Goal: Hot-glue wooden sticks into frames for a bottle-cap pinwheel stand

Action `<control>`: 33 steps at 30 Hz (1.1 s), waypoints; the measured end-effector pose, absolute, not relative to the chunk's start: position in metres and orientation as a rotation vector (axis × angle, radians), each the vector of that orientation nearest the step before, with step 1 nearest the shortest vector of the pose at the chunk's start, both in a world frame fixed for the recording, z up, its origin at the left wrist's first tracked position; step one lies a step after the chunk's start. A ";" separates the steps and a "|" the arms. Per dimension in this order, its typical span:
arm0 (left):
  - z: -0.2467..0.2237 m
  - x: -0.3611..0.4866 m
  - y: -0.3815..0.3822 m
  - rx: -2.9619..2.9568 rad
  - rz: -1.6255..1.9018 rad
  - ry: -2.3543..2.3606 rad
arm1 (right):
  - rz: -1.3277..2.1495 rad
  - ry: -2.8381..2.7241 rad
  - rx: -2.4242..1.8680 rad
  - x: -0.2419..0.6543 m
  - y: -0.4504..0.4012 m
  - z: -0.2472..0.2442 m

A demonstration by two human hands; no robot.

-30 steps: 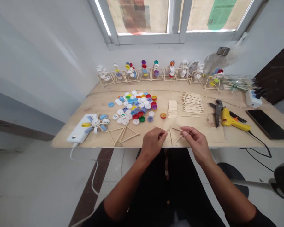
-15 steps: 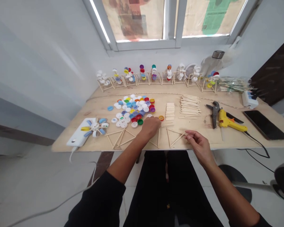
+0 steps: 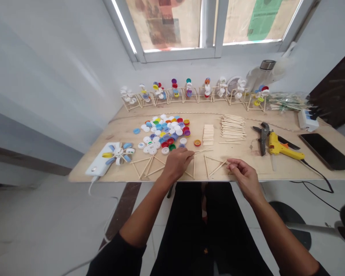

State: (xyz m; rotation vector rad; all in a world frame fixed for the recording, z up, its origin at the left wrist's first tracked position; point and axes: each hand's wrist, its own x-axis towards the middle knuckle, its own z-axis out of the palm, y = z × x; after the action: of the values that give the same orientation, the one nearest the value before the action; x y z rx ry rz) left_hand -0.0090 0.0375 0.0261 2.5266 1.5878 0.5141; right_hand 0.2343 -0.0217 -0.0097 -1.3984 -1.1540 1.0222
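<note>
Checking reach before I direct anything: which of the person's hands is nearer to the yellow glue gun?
Right. The right hand is to the left of the yellow glue gun, apart from it. The left hand is farther left, beyond the stick triangle.

Craft workspace, small room. Bench (image 3: 117, 128) under window (image 3: 218, 30), white walls, tiled floor (image 3: 60, 214). Glue gun (image 3: 287, 150), cutter (image 3: 264, 138), caps (image 3: 176, 130) heaped, sticks (image 3: 232, 127) piled, row of cap wheels (image 3: 189, 92) on stick stands along back. Home or business unclear.
</note>
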 end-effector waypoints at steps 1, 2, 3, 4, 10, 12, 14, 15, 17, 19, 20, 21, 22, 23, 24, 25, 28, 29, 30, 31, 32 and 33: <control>0.022 -0.013 0.031 2.505 0.627 1.568 | 1.024 -1.157 -1.395 0.234 -0.022 -0.009; 0.017 -0.016 0.025 2.494 0.691 1.545 | 1.025 -1.161 -1.392 0.234 -0.022 -0.009; 0.013 -0.019 0.019 2.486 0.724 1.526 | 1.024 -1.164 -1.392 0.233 -0.022 -0.008; 0.010 -0.021 0.014 2.480 0.741 1.508 | 1.022 -1.166 -1.394 0.233 -0.023 -0.008; 0.006 -0.017 -0.001 2.481 0.740 1.484 | 0.977 -1.190 -1.404 0.230 -0.024 -0.006; 0.006 -0.014 -0.003 2.501 0.721 1.465 | 0.954 -1.213 -1.414 0.229 -0.024 -0.005; 0.005 -0.013 -0.004 2.521 0.708 1.453 | 0.936 -1.232 -1.428 0.229 -0.025 -0.004; 0.004 -0.013 -0.004 2.530 0.702 1.453 | 0.930 -1.240 -1.431 0.229 -0.025 -0.004; 0.002 -0.014 -0.004 2.547 0.683 1.462 | 0.925 -1.253 -1.432 0.229 -0.024 -0.004; 0.001 -0.015 -0.003 2.568 0.654 1.474 | 0.926 -1.265 -1.431 0.229 -0.024 -0.005; 0.000 -0.015 -0.003 2.579 0.640 1.477 | 0.928 -1.266 -1.431 0.229 -0.024 -0.005; 0.000 -0.015 -0.002 2.589 0.629 1.478 | 0.931 -1.264 -1.432 0.229 -0.024 -0.006; 0.000 -0.016 -0.002 2.597 0.619 1.476 | 0.937 -1.262 -1.433 0.229 -0.024 -0.006; 0.000 -0.015 -0.002 2.603 0.611 1.471 | 0.941 -1.263 -1.436 0.230 -0.024 -0.007; 0.000 -0.015 -0.002 2.606 0.604 1.465 | 0.946 -1.267 -1.437 0.230 -0.024 -0.007; 0.001 -0.015 -0.001 2.607 0.599 1.458 | 0.949 -1.273 -1.439 0.230 -0.024 -0.008; 0.003 -0.015 -0.002 2.596 0.597 1.443 | 0.947 -1.289 -1.441 0.231 -0.023 -0.010; 0.004 -0.015 -0.002 2.585 0.605 1.440 | 0.941 -1.292 -1.443 0.232 -0.023 -0.011; 0.005 -0.015 -0.003 2.570 0.614 1.435 | 0.936 -1.296 -1.445 0.232 -0.022 -0.012; 0.005 -0.016 -0.003 2.552 0.626 1.431 | 0.930 -1.302 -1.447 0.232 -0.022 -0.013; 0.005 -0.016 -0.004 2.533 0.639 1.428 | 0.924 -1.307 -1.448 0.232 -0.022 -0.013; 0.004 -0.015 -0.004 2.515 0.652 1.427 | 0.919 -1.311 -1.448 0.232 -0.022 -0.013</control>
State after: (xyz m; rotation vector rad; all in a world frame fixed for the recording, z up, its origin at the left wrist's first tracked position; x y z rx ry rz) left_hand -0.0154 -0.0043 0.0040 2.5155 1.4265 0.6518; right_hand 0.2324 -0.0215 -0.0135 -1.4482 -1.3110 0.9186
